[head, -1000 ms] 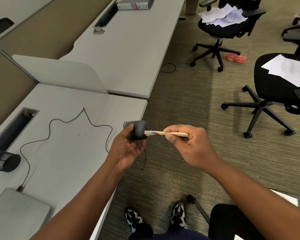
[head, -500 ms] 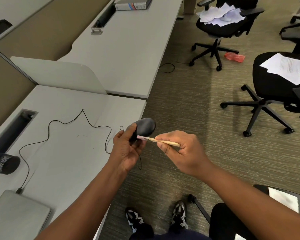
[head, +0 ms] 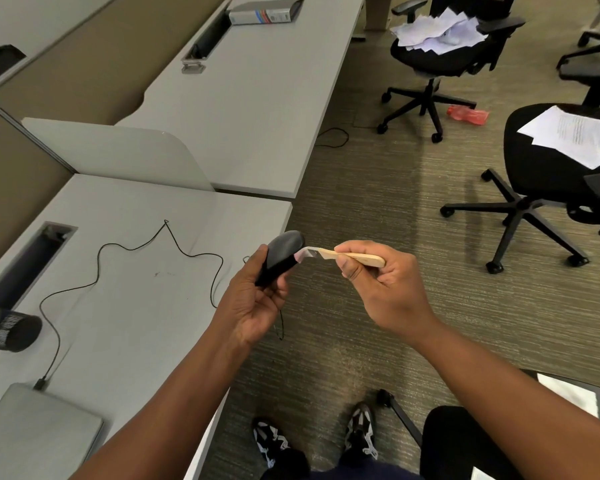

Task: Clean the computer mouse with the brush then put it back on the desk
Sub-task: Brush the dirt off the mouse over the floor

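My left hand (head: pixel 255 299) grips a black computer mouse (head: pixel 282 254) and holds it tilted in the air just past the grey desk's (head: pixel 129 299) right edge. Its thin black cable (head: pixel 132 251) snakes back across the desk to a plug at the closed laptop. My right hand (head: pixel 381 289) pinches the wooden handle of a small brush (head: pixel 350 258). The pale bristles bend against the mouse's right side.
A closed grey laptop (head: pixel 39 434) lies at the desk's near left, with a black mesh cup (head: pixel 9 332) beside it. A second desk (head: pixel 257 109) carries a binder (head: pixel 265 12). Office chairs (head: pixel 551 168) with papers stand on the carpet to the right.
The mouse has been tipped further up in my left hand. The brush has stroked along its side, dipping lower and then back to the right edge.
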A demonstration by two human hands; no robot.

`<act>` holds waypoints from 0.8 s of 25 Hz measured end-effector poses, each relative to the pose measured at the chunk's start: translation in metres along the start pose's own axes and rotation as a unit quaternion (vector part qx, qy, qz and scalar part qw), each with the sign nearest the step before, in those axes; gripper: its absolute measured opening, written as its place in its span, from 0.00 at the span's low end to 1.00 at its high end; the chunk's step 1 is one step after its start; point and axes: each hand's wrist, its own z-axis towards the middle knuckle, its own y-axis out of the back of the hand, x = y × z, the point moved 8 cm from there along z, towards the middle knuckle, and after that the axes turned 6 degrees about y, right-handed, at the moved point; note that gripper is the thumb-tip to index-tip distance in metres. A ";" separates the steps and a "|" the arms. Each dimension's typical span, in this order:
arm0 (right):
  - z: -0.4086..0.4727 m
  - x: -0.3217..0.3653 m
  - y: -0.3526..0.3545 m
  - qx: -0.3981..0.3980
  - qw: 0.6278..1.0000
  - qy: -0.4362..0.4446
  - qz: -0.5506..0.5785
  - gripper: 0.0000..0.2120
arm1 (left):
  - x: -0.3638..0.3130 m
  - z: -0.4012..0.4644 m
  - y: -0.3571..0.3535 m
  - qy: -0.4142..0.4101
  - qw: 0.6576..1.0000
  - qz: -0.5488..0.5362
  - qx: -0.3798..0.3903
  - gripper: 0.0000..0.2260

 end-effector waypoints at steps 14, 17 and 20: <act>0.019 -0.008 0.012 -0.067 0.990 -0.101 0.072 0.05 | 0.010 0.003 0.002 0.019 0.998 0.053 0.038 0.26; 0.017 -0.006 0.012 -0.020 0.993 -0.106 0.055 0.05 | 0.006 0.002 0.004 0.009 0.998 0.054 0.027 0.24; 0.012 -0.006 0.015 -0.012 0.991 -0.120 0.062 0.06 | 0.004 0.002 0.005 -0.008 0.999 0.050 0.018 0.23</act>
